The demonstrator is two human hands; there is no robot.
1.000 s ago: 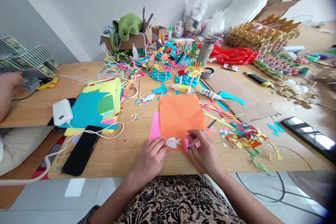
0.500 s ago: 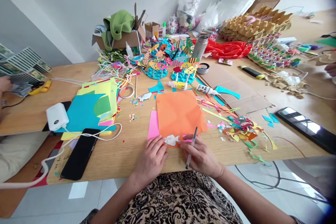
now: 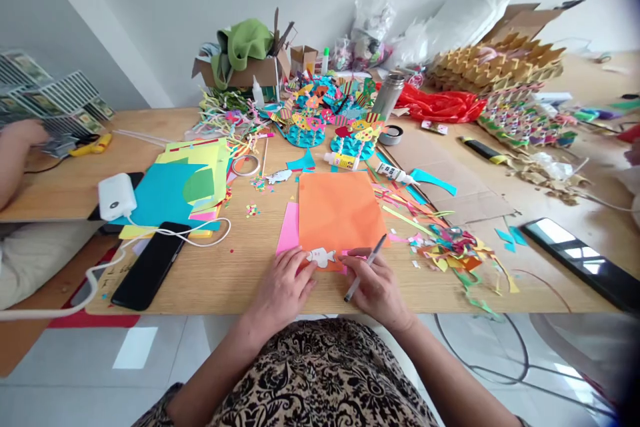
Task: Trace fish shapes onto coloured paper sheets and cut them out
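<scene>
An orange paper sheet (image 3: pixel 337 210) lies on the wooden table (image 3: pixel 240 273) in front of me, over a pink sheet (image 3: pixel 289 230). A small white paper fish cutout (image 3: pixel 321 255) rests on the orange sheet's near edge. My left hand (image 3: pixel 283 290) presses down beside the fish, fingers curled on the paper. My right hand (image 3: pixel 377 287) is closed on a grey pen (image 3: pixel 365 268), which lies slanted across the fingers just right of the fish.
A black phone (image 3: pixel 145 265) with a white cable and power bank (image 3: pixel 117 196) lies left, by stacked coloured sheets (image 3: pixel 173 190). Paper scraps (image 3: pixel 450 250) and a dark tablet (image 3: pixel 583 260) lie right. Glue bottles (image 3: pixel 343 161), paper crafts and boxes crowd the back. Another person's arm (image 3: pixel 13 153) is at far left.
My right hand turned the pen from pointing up-right to lying more steeply across the fingers, staying beside the fish. The left hand stayed on the paper. The view shifted slightly.
</scene>
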